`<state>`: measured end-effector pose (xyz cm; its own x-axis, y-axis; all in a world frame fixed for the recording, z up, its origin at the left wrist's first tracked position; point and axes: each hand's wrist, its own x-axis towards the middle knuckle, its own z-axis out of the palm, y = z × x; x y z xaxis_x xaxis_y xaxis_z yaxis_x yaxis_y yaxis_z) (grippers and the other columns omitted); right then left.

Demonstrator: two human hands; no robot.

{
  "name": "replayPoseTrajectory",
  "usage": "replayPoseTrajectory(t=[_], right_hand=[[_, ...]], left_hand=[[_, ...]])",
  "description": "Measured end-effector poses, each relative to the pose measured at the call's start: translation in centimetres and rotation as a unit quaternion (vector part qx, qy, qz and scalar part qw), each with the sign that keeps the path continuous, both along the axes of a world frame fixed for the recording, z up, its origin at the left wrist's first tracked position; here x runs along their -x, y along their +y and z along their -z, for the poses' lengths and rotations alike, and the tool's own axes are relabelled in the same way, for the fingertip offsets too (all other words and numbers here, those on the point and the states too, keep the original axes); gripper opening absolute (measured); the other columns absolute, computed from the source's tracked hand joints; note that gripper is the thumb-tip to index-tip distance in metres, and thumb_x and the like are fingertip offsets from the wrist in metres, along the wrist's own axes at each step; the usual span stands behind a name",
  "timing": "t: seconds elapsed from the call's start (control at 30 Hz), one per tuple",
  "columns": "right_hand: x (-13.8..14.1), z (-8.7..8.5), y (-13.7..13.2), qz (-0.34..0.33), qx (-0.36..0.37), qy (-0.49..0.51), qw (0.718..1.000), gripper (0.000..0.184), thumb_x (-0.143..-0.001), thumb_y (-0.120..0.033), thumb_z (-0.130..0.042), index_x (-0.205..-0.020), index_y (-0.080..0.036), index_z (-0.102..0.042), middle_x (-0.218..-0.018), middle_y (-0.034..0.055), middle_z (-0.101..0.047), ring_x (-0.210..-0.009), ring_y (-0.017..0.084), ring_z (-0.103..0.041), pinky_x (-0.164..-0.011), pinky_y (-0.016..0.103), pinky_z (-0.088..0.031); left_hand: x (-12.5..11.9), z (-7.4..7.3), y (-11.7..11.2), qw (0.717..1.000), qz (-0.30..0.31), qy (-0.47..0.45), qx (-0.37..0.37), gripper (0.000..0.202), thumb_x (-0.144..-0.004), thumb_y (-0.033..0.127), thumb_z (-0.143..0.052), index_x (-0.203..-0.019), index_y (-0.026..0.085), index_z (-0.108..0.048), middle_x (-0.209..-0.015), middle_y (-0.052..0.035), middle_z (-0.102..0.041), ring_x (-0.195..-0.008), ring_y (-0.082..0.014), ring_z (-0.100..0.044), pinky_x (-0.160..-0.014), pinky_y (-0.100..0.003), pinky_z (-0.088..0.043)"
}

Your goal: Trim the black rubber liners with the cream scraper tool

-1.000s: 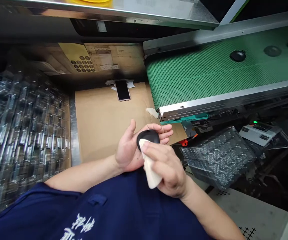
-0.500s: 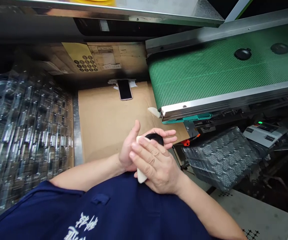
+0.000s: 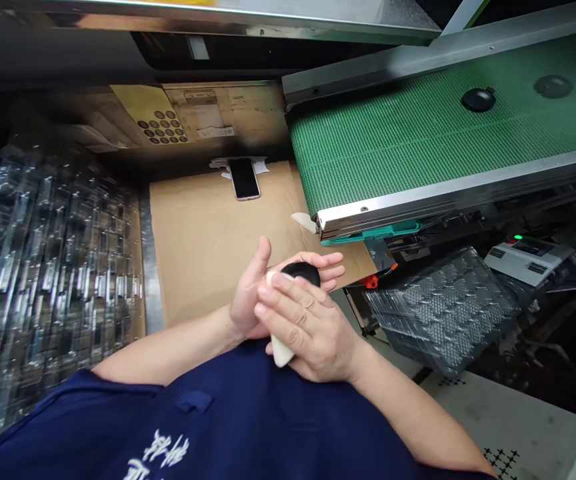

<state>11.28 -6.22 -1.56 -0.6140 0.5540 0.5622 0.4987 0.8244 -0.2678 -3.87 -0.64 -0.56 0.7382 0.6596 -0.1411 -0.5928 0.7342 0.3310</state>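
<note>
Left hand [image 3: 249, 299] lies open beneath the black disc [image 3: 304, 271]; right hand [image 3: 313, 333] holds the white pad [image 3: 281, 352] over it (contact hidden). Even, light pressure is advisable.

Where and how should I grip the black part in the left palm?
Probably pinch the black part by its exposed curved far rim, coming from the far side: it rests on the open left hand, while the right hand and white pad cover its near side.
</note>
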Motion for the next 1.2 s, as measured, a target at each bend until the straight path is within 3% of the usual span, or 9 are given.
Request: replayPoseTrajectory(t=[0.1,0.23,0.37,0.43,0.6,0.73,0.83,1.03,1.2], right_hand=[[0.1,0.0,0.2,-0.035,0.004,-0.01,0.999,0.045,-0.096,-0.023,-0.058,-0.139,-0.009,-0.057,-0.15,0.0121,-0.056,-0.153,0.026,-0.033,-0.125,0.045,-0.036],[0.1,0.1,0.3,-0.001,0.013,0.012,1.0,0.05,-0.095,-0.02,-0.058,-0.142,-0.006,-0.053,-0.152,0.0155,-0.053,-0.155,0.027,-0.028,-0.126,0.049,-0.033],[-0.8,0.3,0.3,-0.042,0.007,-0.004,0.999,0.046,-0.094,-0.015,-0.057,-0.139,-0.008,-0.057,-0.149,0.0129,-0.057,-0.153,0.026,-0.033,-0.123,0.046,-0.039],[-1.9,0.5,0.5,-0.023,0.006,-0.007,1.0,0.046,-0.093,-0.015,-0.059,-0.139,-0.009,-0.057,-0.147,0.0132,-0.06,-0.152,0.027,-0.036,-0.121,0.048,-0.043],[-3.0,0.7,0.7,0.036,0.015,0.005,0.999,0.053,-0.091,-0.011,-0.056,-0.144,-0.009,-0.052,-0.146,0.0172,-0.059,-0.15,0.031,-0.039,-0.118,0.056,-0.044],[-2.1,-0.1,-0.1,-0.056,0.062,0.043,0.996,0.046,-0.094,-0.009,-0.046,-0.139,-0.009,-0.057,-0.14,0.0157,-0.065,-0.147,0.027,-0.043,-0.114,0.051,-0.049],[-2.3,-1.2,-0.6,-0.101,0.115,0.12,0.981,0.041,-0.097,-0.013,-0.053,-0.137,-0.009,-0.058,-0.137,0.0194,-0.066,-0.141,0.028,-0.053,-0.107,0.047,-0.056],[-3.8,-2.7,-1.7,0.04,0.125,0.237,0.962,0.041,-0.099,-0.022,-0.056,-0.138,-0.012,-0.058,-0.116,0.0165,-0.075,-0.108,0.027,-0.074,-0.084,0.043,-0.065],[-3.2,-3.6,-2.1,0.06,0.124,0.237,0.962,0.04,-0.092,-0.014,-0.063,-0.132,-0.015,-0.062,-0.113,0.0143,-0.075,-0.101,0.026,-0.074,-0.079,0.041,-0.065]], left_hand=[[0.0,0.0,0.0,1.0,-0.013,0.012,-0.009,0.084,-0.097,0.075,-0.02,-0.111,0.011,-0.072,-0.155,-0.019,-0.05,-0.148,-0.035,-0.041,-0.126,-0.046,-0.026],[-0.1,0.1,0.0,1.0,-0.013,0.003,-0.002,0.077,-0.098,0.073,-0.026,-0.108,0.012,-0.072,-0.151,-0.0181,-0.054,-0.149,-0.0332,-0.04,-0.127,-0.045,-0.024],[0.2,0.4,0.2,0.998,-0.048,0.021,-0.024,0.04,-0.102,0.043,-0.047,-0.114,0.013,-0.071,-0.156,-0.0152,-0.05,-0.149,-0.0321,-0.04,-0.128,-0.045,-0.023],[0.4,0.5,0.2,0.998,-0.052,0.014,-0.024,0.038,-0.101,0.035,-0.048,-0.122,0.012,-0.069,-0.158,-0.0162,-0.046,-0.15,-0.033,-0.038,-0.128,-0.047,-0.024],[0.3,0.6,0.3,1.0,-0.023,-0.002,0.003,0.048,-0.104,0.04,-0.04,-0.133,0.009,-0.064,-0.161,-0.0174,-0.043,-0.152,-0.0331,-0.034,-0.128,-0.048,-0.025],[0.1,0.5,0.8,0.997,-0.065,0.018,-0.025,0.049,-0.104,0.042,-0.041,-0.13,0.009,-0.067,-0.157,-0.0185,-0.047,-0.15,-0.0333,-0.038,-0.128,-0.047,-0.023],[0.2,0.1,1.0,0.997,-0.065,0.002,-0.04,0.061,-0.103,0.054,-0.036,-0.127,0.008,-0.069,-0.157,-0.0193,-0.047,-0.15,-0.0354,-0.037,-0.127,-0.048,-0.026],[0.4,-1.0,0.5,0.994,-0.032,-0.034,-0.096,0.079,-0.099,0.067,-0.028,-0.132,0.006,-0.067,-0.156,-0.0192,-0.048,-0.15,-0.0383,-0.038,-0.124,-0.049,-0.03],[0.3,-1.2,0.3,0.992,-0.023,-0.041,-0.115,0.084,-0.099,0.069,-0.021,-0.136,0.006,-0.064,-0.156,-0.018,-0.049,-0.151,-0.0366,-0.037,-0.125,-0.048,-0.028]])
